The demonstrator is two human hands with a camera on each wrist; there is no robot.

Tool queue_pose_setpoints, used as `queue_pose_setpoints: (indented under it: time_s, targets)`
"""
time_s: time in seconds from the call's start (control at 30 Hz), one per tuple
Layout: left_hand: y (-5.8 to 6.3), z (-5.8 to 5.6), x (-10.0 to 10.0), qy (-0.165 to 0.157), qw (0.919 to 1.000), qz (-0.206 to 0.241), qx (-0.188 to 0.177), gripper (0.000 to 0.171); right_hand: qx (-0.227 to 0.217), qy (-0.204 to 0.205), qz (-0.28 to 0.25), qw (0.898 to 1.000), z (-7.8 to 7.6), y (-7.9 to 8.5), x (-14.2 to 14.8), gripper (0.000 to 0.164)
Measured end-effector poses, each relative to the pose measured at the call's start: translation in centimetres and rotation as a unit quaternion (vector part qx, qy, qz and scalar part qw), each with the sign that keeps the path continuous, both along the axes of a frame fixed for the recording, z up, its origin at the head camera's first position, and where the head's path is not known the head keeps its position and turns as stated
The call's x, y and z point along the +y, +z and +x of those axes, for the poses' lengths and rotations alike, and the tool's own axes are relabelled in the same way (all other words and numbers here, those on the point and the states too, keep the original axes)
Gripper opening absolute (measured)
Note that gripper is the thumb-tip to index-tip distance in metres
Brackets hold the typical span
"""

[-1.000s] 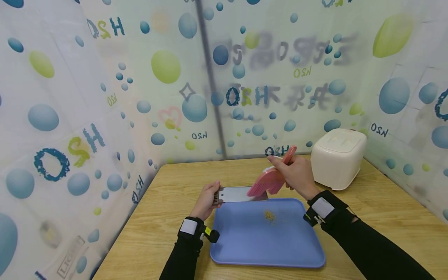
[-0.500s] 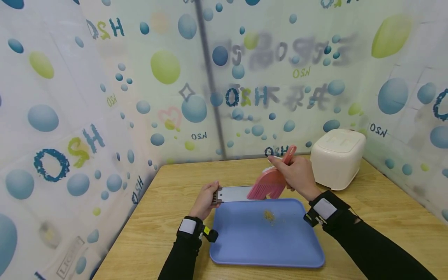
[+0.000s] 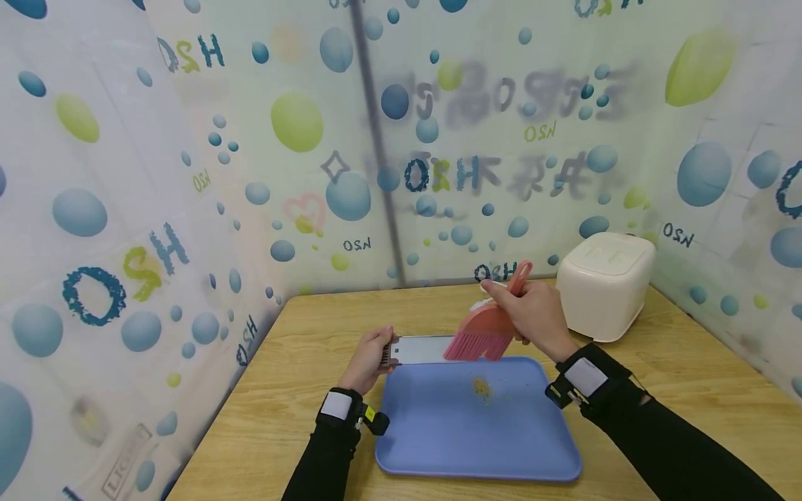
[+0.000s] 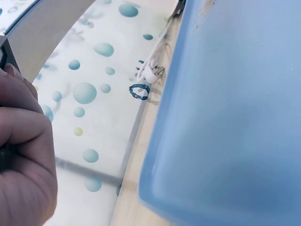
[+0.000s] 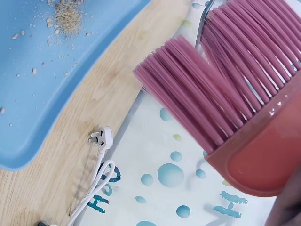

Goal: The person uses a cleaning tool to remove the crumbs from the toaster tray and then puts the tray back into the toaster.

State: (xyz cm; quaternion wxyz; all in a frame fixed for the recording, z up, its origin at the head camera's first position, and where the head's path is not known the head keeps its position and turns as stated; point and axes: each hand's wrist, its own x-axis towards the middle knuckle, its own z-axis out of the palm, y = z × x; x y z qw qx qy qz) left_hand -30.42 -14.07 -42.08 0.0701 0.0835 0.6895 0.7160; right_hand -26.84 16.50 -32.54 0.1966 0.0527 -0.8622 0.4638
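Observation:
My left hand grips the slotted end of a flat, shiny metal crumb tray, held level over the far edge of the blue serving tray. A pink hand brush is in my right hand, its handle pointing up and away. The bristles overlap the crumb tray's right end in the head view and hide it. They part into two clumps in the right wrist view. A small heap of tan crumbs lies on the blue tray, with loose bits scattered around.
A cream-white toaster stands at the back right of the wooden table. A white cord with a plug lies on the table near the back edge. Bubble-patterned curtains close in the back and sides.
The brush has tipped a little, so its bristles now point more downward at the crumb tray's right end. My left hand, the blue tray and the crumb heap stay in place.

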Motion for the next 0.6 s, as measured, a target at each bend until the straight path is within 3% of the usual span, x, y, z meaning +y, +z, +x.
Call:
queue_pose_setpoints:
  time_s: [0.4, 0.5, 0.6]
  targets:
    - [-0.1, -0.1, 0.0, 0.005, 1.0, 0.001, 0.0, 0.039, 0.05, 0.005, -0.046, 0.998, 0.2, 1.1, -0.2, 0.06]
    - [-0.1, -0.1, 0.1, 0.003, 1.0, 0.001, 0.004, 0.04, 0.061, 0.033, -0.066, 0.995, 0.2, 1.6, -0.7, 0.056]
    - [0.0, 0.1, 0.3, 0.001, 1.0, 0.0, 0.006, 0.041, 0.068, 0.085, -0.087, 0.99, 0.2, 2.0, -1.5, 0.049]
